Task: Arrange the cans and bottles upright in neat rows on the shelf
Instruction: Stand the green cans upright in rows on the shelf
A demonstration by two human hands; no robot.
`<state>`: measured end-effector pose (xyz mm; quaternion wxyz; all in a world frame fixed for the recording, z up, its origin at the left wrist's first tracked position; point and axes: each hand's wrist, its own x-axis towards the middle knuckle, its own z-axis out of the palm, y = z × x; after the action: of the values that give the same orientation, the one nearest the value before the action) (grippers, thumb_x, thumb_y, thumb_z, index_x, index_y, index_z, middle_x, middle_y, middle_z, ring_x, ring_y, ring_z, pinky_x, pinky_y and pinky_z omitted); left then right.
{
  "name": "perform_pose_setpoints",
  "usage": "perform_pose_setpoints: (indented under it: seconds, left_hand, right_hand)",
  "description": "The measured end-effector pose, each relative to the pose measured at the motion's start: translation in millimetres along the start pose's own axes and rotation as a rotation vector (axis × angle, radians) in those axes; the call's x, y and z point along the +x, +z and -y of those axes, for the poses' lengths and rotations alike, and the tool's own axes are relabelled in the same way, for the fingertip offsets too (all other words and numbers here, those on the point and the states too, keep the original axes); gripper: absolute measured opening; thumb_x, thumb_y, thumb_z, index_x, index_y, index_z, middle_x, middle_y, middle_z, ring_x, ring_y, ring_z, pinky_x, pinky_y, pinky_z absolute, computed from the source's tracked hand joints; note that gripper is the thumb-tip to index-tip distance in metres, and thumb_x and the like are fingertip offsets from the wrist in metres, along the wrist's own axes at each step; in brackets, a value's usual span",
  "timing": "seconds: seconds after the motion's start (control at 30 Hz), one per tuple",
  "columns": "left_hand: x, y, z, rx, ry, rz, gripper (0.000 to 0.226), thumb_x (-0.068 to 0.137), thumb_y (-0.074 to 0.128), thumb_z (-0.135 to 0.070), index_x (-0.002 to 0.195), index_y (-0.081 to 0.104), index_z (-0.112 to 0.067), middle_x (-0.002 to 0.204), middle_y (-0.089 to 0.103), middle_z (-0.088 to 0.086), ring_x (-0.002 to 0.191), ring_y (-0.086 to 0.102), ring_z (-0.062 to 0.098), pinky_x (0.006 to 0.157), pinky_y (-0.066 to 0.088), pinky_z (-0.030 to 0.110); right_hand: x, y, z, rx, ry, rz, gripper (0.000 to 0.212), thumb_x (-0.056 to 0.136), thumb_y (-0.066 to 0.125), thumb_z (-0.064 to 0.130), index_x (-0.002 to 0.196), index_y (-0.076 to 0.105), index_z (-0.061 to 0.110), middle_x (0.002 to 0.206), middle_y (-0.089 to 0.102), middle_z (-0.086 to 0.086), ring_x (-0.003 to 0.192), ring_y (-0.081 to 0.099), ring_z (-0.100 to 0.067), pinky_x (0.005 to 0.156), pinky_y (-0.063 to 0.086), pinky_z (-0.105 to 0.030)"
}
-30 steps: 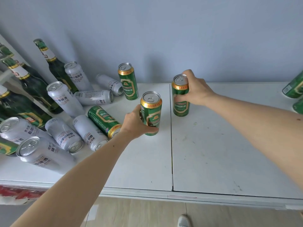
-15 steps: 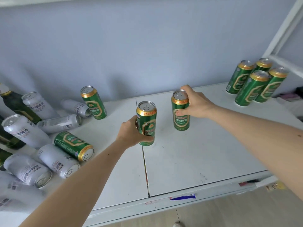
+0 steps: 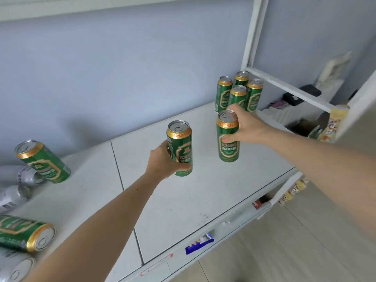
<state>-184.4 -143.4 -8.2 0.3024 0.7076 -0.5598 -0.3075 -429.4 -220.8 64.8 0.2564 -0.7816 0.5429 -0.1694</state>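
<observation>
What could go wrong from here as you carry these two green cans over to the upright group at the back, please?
1. The right hand grips its can close in front of the four standing cans; a careless push could topple them.
2. The left hand holds its can only from one side, so it may slip or tip when set down.

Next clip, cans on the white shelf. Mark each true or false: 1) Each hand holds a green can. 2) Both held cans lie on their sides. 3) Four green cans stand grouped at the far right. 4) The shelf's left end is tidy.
1) True: the left hand grips one green can, the right hand another.
2) False: both are upright.
3) True: the four cans stand together.
4) False: a tipped green can and silver cans lie there.
</observation>
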Motion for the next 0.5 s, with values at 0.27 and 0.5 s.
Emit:
perform_pose_setpoints:
  seconds: [0.27,0.5]
  left_hand:
    - [35,64,-67,-0.003,0.047,0.048,0.065,0.053,0.091,-0.03,0.108,0.057,-0.028,0.095,0.065,-0.014,0.094,0.062,0.01,0.062,0.047,0.016]
    - [65,139,-119,-0.04,0.013,-0.001,0.068,0.052,0.092,-0.029,0.11,0.056,-0.026,0.097,0.063,-0.013,0.09,0.059,0.008,0.059,0.041,0.011]
  right_hand:
    - [-3,-67,-82,-0.007,0.057,-0.057,0.074,0.065,0.087,0.023,0.122,0.039,0.024,0.111,0.058,0.006,0.102,0.056,-0.017,0.085,0.045,-0.03]
    - [24,-115,-162,-0.02,0.048,-0.019,0.074,0.063,0.088,0.026,0.12,0.04,0.026,0.111,0.061,0.004,0.104,0.059,-0.021,0.09,0.052,-0.043]
